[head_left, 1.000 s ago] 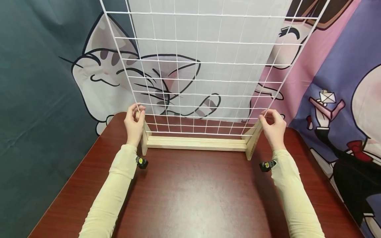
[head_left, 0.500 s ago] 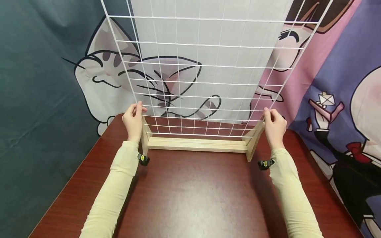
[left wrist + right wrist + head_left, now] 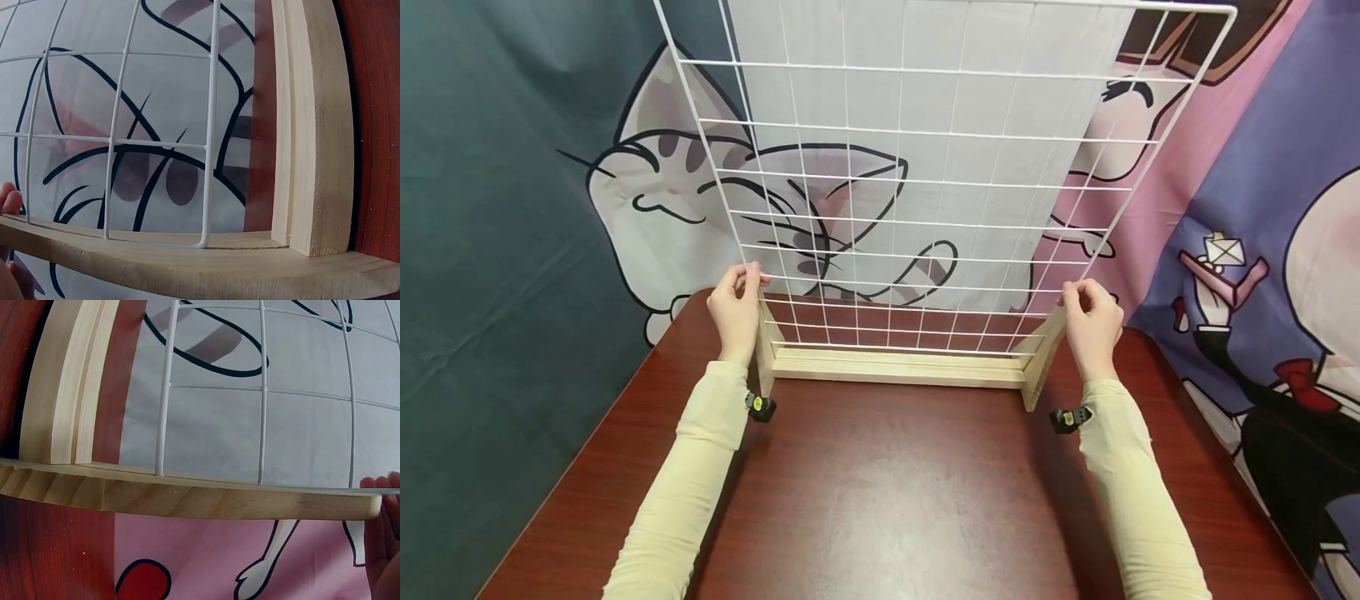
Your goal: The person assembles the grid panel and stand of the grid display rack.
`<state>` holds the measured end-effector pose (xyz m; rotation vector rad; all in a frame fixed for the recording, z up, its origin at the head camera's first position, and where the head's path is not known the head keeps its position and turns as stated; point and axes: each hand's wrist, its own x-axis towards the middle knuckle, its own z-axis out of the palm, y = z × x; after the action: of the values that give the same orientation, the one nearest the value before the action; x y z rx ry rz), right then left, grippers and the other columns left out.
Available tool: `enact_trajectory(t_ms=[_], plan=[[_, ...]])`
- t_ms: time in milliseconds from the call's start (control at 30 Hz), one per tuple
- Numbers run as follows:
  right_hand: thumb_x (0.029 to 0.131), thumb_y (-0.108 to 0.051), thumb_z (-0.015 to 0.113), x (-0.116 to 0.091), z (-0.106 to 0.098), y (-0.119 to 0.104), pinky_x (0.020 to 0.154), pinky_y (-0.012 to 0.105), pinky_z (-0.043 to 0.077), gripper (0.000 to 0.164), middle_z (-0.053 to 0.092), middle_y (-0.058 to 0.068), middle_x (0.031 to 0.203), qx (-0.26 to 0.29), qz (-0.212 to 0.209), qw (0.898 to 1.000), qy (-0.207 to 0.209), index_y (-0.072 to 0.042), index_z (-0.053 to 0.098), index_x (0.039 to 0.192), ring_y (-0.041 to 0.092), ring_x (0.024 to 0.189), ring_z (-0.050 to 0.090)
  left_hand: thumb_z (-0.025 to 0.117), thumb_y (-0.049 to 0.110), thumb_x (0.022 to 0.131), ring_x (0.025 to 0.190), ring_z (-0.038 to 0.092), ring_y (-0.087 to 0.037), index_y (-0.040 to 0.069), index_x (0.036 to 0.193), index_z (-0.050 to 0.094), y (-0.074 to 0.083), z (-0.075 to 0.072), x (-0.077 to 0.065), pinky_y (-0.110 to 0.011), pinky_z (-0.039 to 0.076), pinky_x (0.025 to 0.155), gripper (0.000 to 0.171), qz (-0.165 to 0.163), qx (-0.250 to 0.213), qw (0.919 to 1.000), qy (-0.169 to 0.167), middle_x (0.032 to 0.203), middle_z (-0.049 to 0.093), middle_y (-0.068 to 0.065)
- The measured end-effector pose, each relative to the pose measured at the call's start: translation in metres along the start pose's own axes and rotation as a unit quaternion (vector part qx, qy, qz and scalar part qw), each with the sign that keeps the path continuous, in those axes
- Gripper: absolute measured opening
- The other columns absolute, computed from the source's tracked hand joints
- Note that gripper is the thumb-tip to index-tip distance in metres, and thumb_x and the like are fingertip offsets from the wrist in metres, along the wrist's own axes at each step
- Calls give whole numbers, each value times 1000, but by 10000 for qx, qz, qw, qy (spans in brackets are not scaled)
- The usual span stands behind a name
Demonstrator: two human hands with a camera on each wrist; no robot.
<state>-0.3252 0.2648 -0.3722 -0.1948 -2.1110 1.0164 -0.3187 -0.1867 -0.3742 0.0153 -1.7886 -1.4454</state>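
A white wire grid panel (image 3: 925,181) stands upright between the two side boards of a pale wooden stand (image 3: 895,367). My left hand (image 3: 735,314) pinches the panel's left edge at the top of the left side board (image 3: 766,354). On the other side, my right hand (image 3: 1093,323) pinches the right edge at the top of the right side board (image 3: 1040,358). In the left wrist view the panel's bottom wire (image 3: 210,150) is apart from the grooved base bar (image 3: 328,125). The right wrist view shows the same gap, with fingers (image 3: 390,481) at the board's end.
The stand rests on a dark red-brown wooden table (image 3: 880,492). Behind it hangs a printed cloth (image 3: 670,217) with cartoon figures. A dark green cloth (image 3: 497,250) hangs at the left. Small black cameras (image 3: 761,407) sit on both wrists.
The grid panel has come down, and its top right corner now shows in the head view. Both hands have shifted their fingers slightly along its edges, while the stand has stayed in place.
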Motion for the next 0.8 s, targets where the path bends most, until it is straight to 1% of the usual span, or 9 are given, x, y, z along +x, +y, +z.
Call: enact_trajectory(t_ms=[100, 233, 333, 400, 500, 533, 633, 700, 800], plan=[[95, -33, 56, -3, 0, 0, 65, 23, 32, 29, 67, -9, 83, -175, 0, 9998, -23, -13, 66, 76, -16, 72, 47, 57, 11, 97, 68, 60, 8, -7, 92, 67, 0, 0, -2, -9, 38, 67, 22, 94, 74, 9999, 81, 85, 70, -29], [96, -34, 52, -6, 1, -1, 71, 34, 36, 32, 66, 1, 96, -338, -13, 9994, -116, -9, 66, 83, 8, 91, 60, 56, 8, 97, 70, 60, 5, -8, 94, 67, -4, 1, -3, -9, 37, 67, 20, 227, 120, 9996, 121, 85, 70, -28], [97, -34, 49, -8, 0, -1, 75, 43, 37, 33, 67, 6, 102, -338, -14, 9993, -161, -8, 65, 85, 24, 103, 61, 56, 9, 97, 71, 63, -4, -7, 94, 68, -8, 2, -2, -9, 36, 66, 20, 326, 199, 9992, 122, 85, 71, -26], [98, -34, 49, -8, 0, 0, 76, 45, 37, 33, 67, 6, 103, -329, -12, 9993, -159, -8, 65, 85, 26, 104, 60, 56, 10, 97, 71, 64, -6, -7, 94, 68, -8, 2, -2, -9, 36, 64, 20, 363, 250, 9990, 102, 85, 71, -26], [97, -32, 50, -8, -1, 1, 75, 42, 37, 31, 67, 5, 102, -308, -57, 9994, -135, -8, 65, 85, 25, 104, 61, 56, 10, 97, 73, 66, -17, -7, 93, 67, -7, 3, -3, -9, 35, 62, 21, 383, 279, 9988, 81, 85, 71, -25], [97, -31, 51, -8, -1, 2, 74, 41, 37, 30, 67, 5, 102, -292, -85, 9995, -129, -8, 65, 85, 25, 103, 61, 56, 10, 97, 74, 66, -24, -9, 93, 67, -5, 3, -4, -9, 36, 62, 22, 380, 237, 9990, 73, 85, 71, -26], [97, -28, 52, -8, -1, 2, 71, 37, 36, 28, 66, 5, 99, -273, -175, 9994, -115, -7, 66, 85, 25, 102, 61, 56, 10, 97, 78, 64, -37, -9, 93, 67, -4, 3, -5, -8, 36, 62, 22, 358, 195, 9991, 86, 86, 71, -27], [97, -29, 53, -8, -1, 2, 69, 35, 36, 28, 65, 6, 97, -287, -207, 9993, -124, -7, 67, 86, 25, 100, 61, 56, 10, 97, 76, 65, -30, -9, 93, 66, -4, 3, -6, -8, 36, 63, 22, 334, 166, 9993, 90, 86, 70, -27], [96, -30, 53, -8, -1, 3, 69, 35, 36, 28, 64, 2, 94, -315, -195, 9992, -125, -9, 67, 86, 24, 99, 61, 56, 10, 97, 70, 63, -6, -11, 94, 66, -4, 3, -7, -8, 35, 62, 23, 334, 107, 9994, 66, 86, 69, -28]])
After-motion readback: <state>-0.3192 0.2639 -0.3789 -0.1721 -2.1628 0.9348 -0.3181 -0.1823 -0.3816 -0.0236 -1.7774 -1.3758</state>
